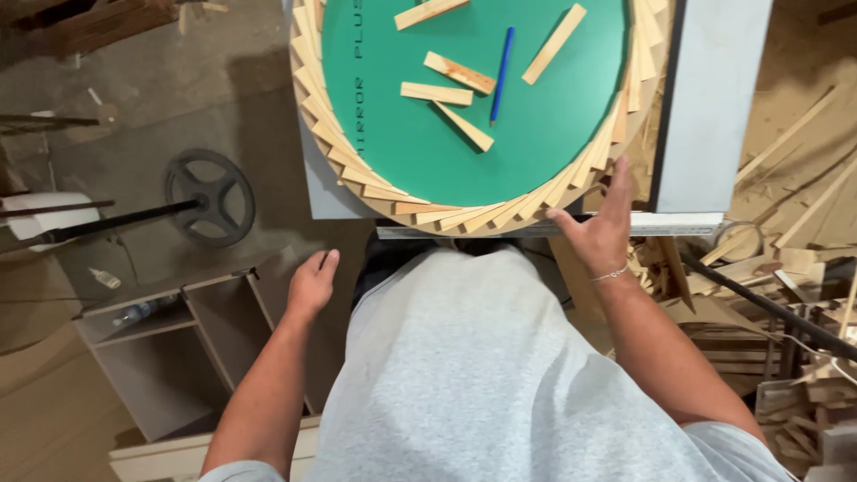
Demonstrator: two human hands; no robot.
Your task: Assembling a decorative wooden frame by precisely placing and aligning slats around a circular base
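Observation:
A round green disc [420,143] lies on a grey table [714,98], ringed by a fan of overlapping wooden slats [464,214]. Several loose wooden sticks [458,72] and a blue pencil [502,62] rest on the green face. My right hand [600,228] lies flat with fingers spread on the ring's near right edge. My left hand [312,282] hangs free below the table's near left corner, fingers loosely together, holding nothing. My grey shirt fills the lower middle.
A grey open cabinet [170,348] stands at lower left. A black wheel on a rod [211,196] lies on the floor at left. Heaps of wood offcuts [786,268] and sawdust pile up at right, crossed by a black bar [768,308].

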